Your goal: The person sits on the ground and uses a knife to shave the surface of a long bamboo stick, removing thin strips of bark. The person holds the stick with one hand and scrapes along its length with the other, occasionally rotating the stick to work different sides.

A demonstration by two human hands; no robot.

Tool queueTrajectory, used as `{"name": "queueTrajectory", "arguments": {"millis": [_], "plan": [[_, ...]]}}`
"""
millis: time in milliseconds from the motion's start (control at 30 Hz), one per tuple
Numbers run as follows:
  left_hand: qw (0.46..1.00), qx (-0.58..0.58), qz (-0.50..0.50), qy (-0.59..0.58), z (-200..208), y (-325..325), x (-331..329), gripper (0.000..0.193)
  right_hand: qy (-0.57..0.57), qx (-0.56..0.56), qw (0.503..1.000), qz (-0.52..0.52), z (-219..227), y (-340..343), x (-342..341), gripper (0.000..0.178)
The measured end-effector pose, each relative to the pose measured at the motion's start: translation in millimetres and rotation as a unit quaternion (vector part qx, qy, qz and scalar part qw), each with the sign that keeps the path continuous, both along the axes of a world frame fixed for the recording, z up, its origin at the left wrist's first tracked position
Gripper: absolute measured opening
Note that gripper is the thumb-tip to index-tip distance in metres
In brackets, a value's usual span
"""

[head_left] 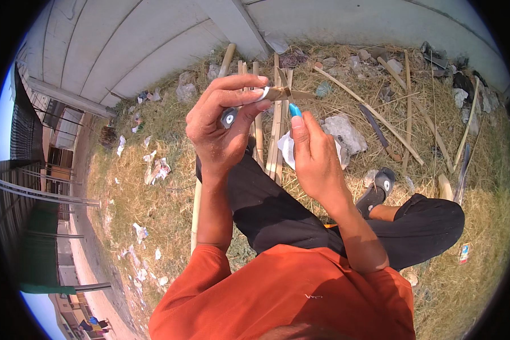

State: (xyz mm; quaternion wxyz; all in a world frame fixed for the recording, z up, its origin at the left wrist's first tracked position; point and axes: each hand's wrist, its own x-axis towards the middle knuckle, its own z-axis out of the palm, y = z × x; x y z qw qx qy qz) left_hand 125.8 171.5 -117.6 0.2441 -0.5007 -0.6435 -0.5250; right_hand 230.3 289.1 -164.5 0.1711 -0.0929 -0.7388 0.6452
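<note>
My left hand (215,122) is raised over my lap, thumb and fingers pinching a short, flat brown piece (277,94) that looks like wood or bamboo. Something white shows at the fingertips, too small to make out. My right hand (317,161) is closed around a blue-handled knife (295,110), thumb along the handle. Its thin blade points up and away from me, crossing the brown piece; whether they touch I cannot tell. Beneath my hands lie several long bamboo strips (275,141) on the grass, beside my dark-trousered leg.
A large machete-like blade (374,123) lies on the dry grass to the right, among long bamboo sticks (354,102). A whitish stone (345,133) sits beyond my right hand. Litter (157,170) is scattered at left. A concrete wall (153,45) closes the far side.
</note>
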Motion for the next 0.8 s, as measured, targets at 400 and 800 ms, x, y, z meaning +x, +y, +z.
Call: {"name": "queueTrajectory", "arguments": {"millis": [400,800], "plan": [[0.995,-0.008,0.007,-0.096,-16,-23,3,0.020,-0.014,0.219,0.972,-0.080,-64,-8,-28,0.028],[0.992,0.066,0.038,-0.097,-19,-49,18,0.019,-0.096,0.184,0.977,-0.040,-86,0,-22,0.045]]}}
